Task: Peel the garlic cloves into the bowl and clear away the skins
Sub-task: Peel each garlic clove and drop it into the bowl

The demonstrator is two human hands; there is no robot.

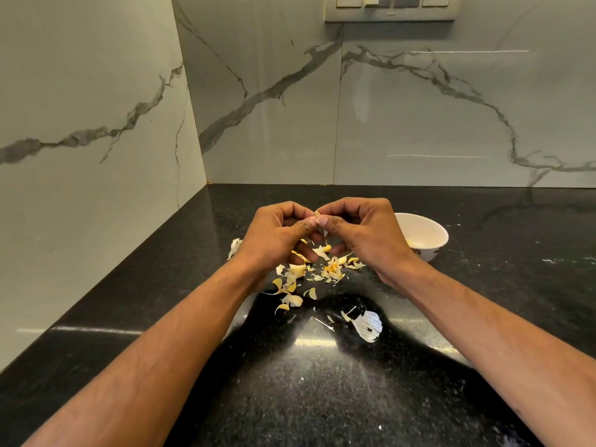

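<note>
My left hand [277, 233] and my right hand [364, 233] meet above the black counter, fingers curled, both pinching a small garlic clove [318, 216] between thumbs and fingertips. A strip of skin hangs from the clove. Below the hands lies a scatter of yellowish garlic skins [303, 275]. A white bowl [433, 225] stands just right of my right hand, with peeled pale cloves [416, 242] inside; my right hand hides its left side.
A larger white papery skin [369, 325] lies nearer to me, and another white piece [234, 247] sits left of my left hand. The counter [322, 398] ends at marble walls on the left and at the back. A socket panel [390, 8] is high on the back wall.
</note>
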